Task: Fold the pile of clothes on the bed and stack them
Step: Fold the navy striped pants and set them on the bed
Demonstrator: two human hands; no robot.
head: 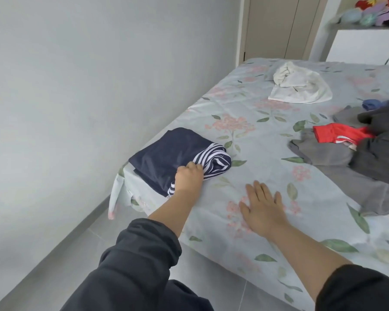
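Observation:
A folded navy garment with a navy-and-white striped part (pixel 166 158) lies at the near left corner of the bed (pixel 267 135). My left hand (pixel 188 176) rests on its near edge with curled fingers, gripping the striped fabric. My right hand (pixel 262 206) lies flat on the floral sheet, fingers straight, holding nothing. To the right sits an unfolded pile (pixel 357 158) of grey and dark clothes with a red garment (pixel 339 134) on top. A crumpled white garment (pixel 299 86) lies farther back.
A grey wall runs along the left, with a narrow strip of tiled floor (pixel 76 239) between it and the bed. Beige wardrobe doors (pixel 276 28) stand beyond the bed's far end. A white shelf (pixel 366 41) at back right carries plush toys.

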